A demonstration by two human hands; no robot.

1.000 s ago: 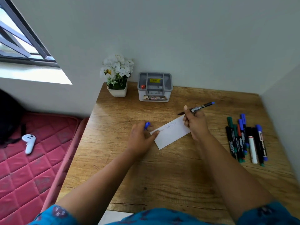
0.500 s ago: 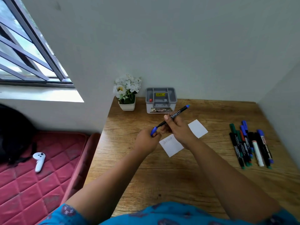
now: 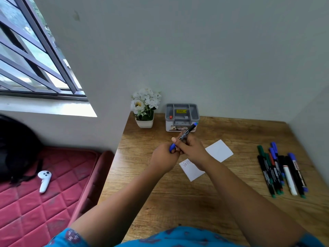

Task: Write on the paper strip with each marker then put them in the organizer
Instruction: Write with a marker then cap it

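My right hand (image 3: pixel 191 148) grips a black marker with a blue end (image 3: pixel 187 131), raised above the wooden table (image 3: pixel 222 202) and slanting up toward the back. My left hand (image 3: pixel 164 156) holds the marker's blue cap (image 3: pixel 172 147) at its lower end. The two hands touch. Under them lies the white paper strip (image 3: pixel 219 150) with handwriting on its near left part; my right wrist covers its middle. The grey organizer (image 3: pixel 181 116) stands at the back of the table with a red item inside. Several more markers (image 3: pixel 281 170) lie in a row at the right.
A white pot of white flowers (image 3: pixel 145 109) stands left of the organizer. Walls close the table at the back and right. Left of the table lie a red mattress (image 3: pixel 35 202), a white controller (image 3: pixel 44 180) and a dark bag (image 3: pixel 16 147).
Both hands have left the paper and come together above the table. The blue cap in my left hand now meets the marker's tip end. The camera has tilted upward.
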